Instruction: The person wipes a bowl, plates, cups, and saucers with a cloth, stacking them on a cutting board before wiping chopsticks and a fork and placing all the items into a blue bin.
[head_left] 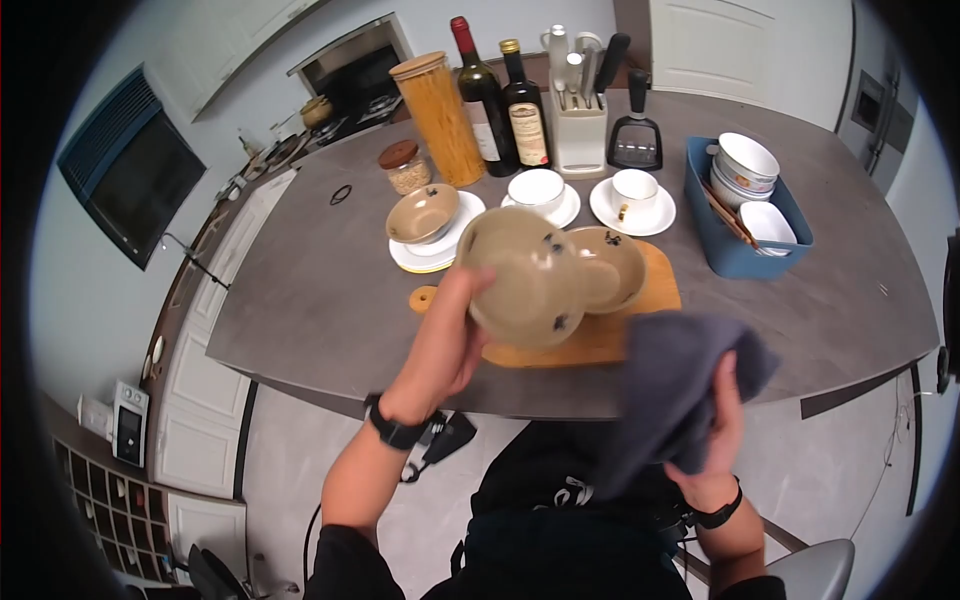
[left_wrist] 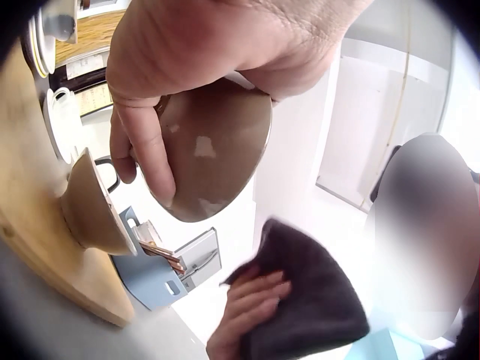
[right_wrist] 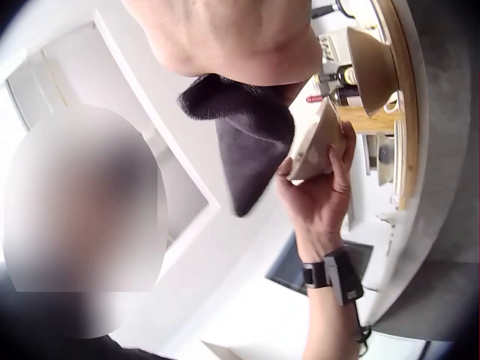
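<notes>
Two bottles (head_left: 517, 88) bear unreadable labels (head_left: 528, 134); left hand (head_left: 447, 335) grips bowl (head_left: 525, 285), right hand (head_left: 723, 430) clutches cloth (head_left: 668, 385).

The head view blurs the cloth (head_left: 665, 385); it crops the sleeves (head_left: 342, 565).

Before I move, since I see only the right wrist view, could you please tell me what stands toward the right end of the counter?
Observer: A blue basket, holding white bowls.
Operator: Thank you; does the cloth touch the bowl in the left hand?
Observer: No, the left wrist view shows a gap between them.
Operator: Does that bowl bear any markings, please?
Observer: Yes, dark marks show on it in the head view.
</notes>
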